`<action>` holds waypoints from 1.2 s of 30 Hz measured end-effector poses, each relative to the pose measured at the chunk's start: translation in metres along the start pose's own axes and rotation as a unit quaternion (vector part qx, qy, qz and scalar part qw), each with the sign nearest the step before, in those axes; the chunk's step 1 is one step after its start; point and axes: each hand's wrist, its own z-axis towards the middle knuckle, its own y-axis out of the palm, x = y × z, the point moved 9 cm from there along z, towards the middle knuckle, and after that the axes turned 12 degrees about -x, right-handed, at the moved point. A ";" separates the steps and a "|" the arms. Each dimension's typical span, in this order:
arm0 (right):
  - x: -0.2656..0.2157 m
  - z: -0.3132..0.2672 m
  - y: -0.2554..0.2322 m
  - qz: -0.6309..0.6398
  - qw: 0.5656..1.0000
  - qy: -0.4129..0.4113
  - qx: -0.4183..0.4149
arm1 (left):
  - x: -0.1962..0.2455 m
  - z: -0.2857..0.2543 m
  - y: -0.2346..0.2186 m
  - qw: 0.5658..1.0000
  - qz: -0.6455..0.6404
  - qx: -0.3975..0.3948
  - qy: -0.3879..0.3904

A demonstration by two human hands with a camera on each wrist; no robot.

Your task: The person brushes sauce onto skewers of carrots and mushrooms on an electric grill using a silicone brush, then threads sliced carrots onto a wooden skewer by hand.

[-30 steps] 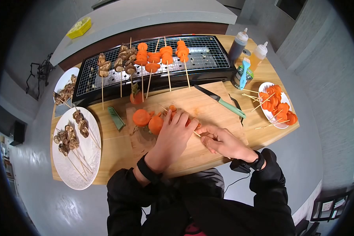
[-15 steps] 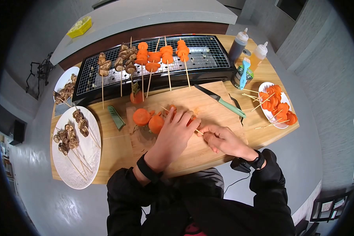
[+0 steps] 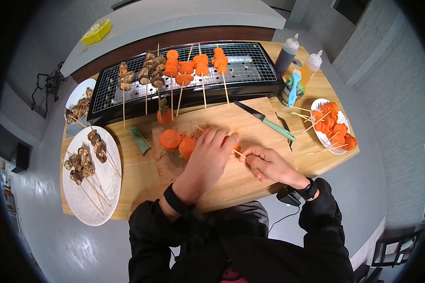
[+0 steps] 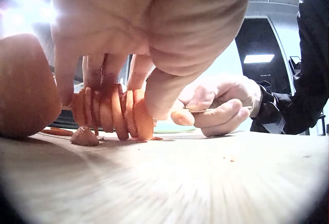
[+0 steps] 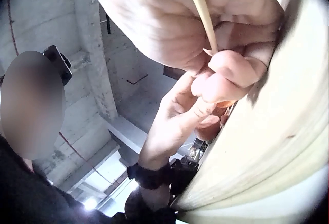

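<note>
Both hands [image 3: 207, 158] [image 3: 270, 165] grip, the left carrot slices [image 4: 105, 113] whose upright row only the left-wrist view shows, the right a skewer [image 5: 201, 13].

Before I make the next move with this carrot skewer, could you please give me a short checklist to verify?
1. Carrot slices held together: ok, the left hand grips the stack.
2. Stick held: ok, the right hand pinches it.
3. Knife put down: ok, it lies on the cutting board, in neither hand.
4. Stick through the slice centres: cannot tell, the left hand hides this.
5. Free room on the right-side plate: not ok, carrot skewers crowd it.
</note>
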 end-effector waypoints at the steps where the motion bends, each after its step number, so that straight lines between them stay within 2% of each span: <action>1: 0.002 0.000 -0.001 0.008 1.000 0.002 0.007 | 0.000 0.000 0.000 1.000 0.000 0.000 0.000; 4: -0.001 -0.005 -0.004 0.005 0.999 0.009 0.036 | 0.001 0.001 -0.006 1.000 0.007 0.022 -0.006; 9: 0.004 -0.013 -0.018 -0.048 0.994 0.010 0.093 | -0.008 -0.002 -0.023 0.993 0.006 0.103 -0.061; 10: 0.004 -0.014 -0.020 -0.048 0.994 0.008 0.096 | -0.008 -0.002 -0.025 0.993 0.005 0.103 -0.061; 12: 0.003 -0.015 -0.021 -0.048 0.994 0.006 0.099 | -0.012 0.001 -0.017 0.997 0.000 0.035 -0.076; 13: 0.001 -0.016 -0.019 -0.038 0.995 0.007 0.093 | -0.013 0.000 -0.015 0.997 0.000 0.035 -0.076; 15: -0.001 -0.016 -0.018 -0.029 0.996 0.007 0.087 | 0.000 0.001 -0.011 0.999 -0.014 0.051 0.010; 18: 0.002 -0.014 -0.012 0.026 0.998 0.006 0.052 | 0.010 0.001 -0.014 0.997 -0.028 0.056 0.040; 24: 0.001 -0.012 -0.014 -0.026 0.997 0.019 0.065 | 0.012 0.000 -0.009 0.998 -0.049 0.018 0.032; 25: -0.005 -0.014 -0.015 -0.083 0.993 0.023 0.078 | 0.013 -0.001 -0.011 0.998 -0.048 0.018 0.031; 26: -0.010 -0.016 -0.015 -0.140 0.986 0.027 0.091 | 0.014 -0.002 -0.013 0.998 -0.051 0.010 0.026; 28: -0.015 -0.017 -0.015 -0.151 0.984 0.011 0.094 | 0.014 -0.004 -0.019 0.998 -0.053 0.003 0.019; 34: -0.011 -0.013 -0.017 -0.174 0.983 -0.002 0.060 | -0.006 -0.032 -0.039 0.995 0.087 0.023 -0.046; 36: -0.012 -0.010 -0.015 -0.189 0.981 -0.005 0.050 | -0.013 -0.046 -0.057 0.981 0.129 0.070 -0.126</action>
